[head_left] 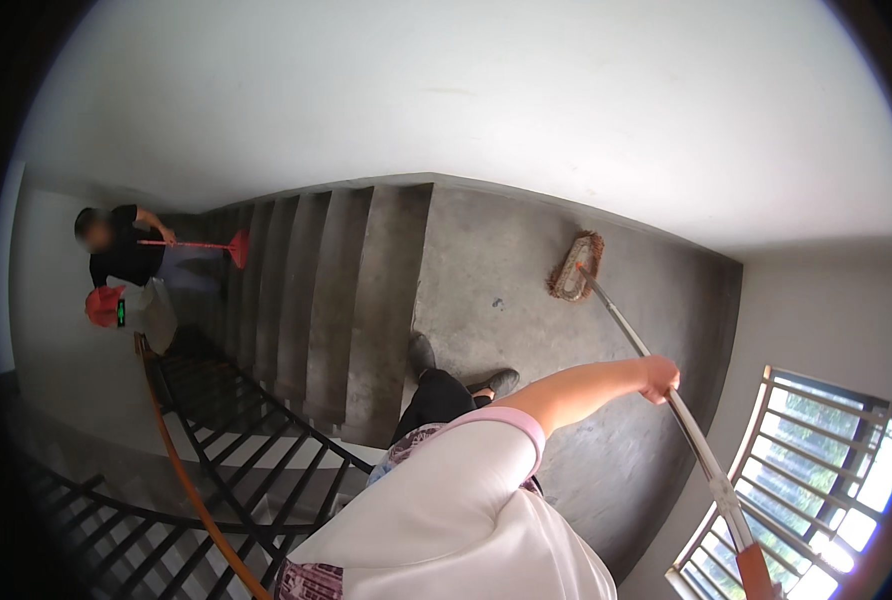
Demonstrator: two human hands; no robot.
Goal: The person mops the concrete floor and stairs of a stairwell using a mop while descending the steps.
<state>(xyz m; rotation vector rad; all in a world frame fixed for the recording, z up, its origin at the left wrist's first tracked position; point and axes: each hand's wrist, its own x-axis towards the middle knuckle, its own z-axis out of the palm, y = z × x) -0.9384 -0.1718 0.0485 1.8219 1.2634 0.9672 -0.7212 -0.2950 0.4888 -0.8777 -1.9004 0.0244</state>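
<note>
My left hand (661,379) is closed around the metal pole of a flat mop (701,445), partway along it. The mop's head (576,268), with a brown, shaggy fringe, lies on the grey landing floor near the far wall. An orange section (755,572) of the handle reaches toward the lower right edge. My left arm in a white sleeve (446,490) stretches across my body to the right. My right hand is out of view.
Grey stairs (331,290) begin left of my dark shoes (422,355). A black railing (256,480) with an orange-brown handrail (181,470) runs lower left. Farther along, a person (131,250) holds a red long-handled broom (239,248). A barred window (816,470) is at right.
</note>
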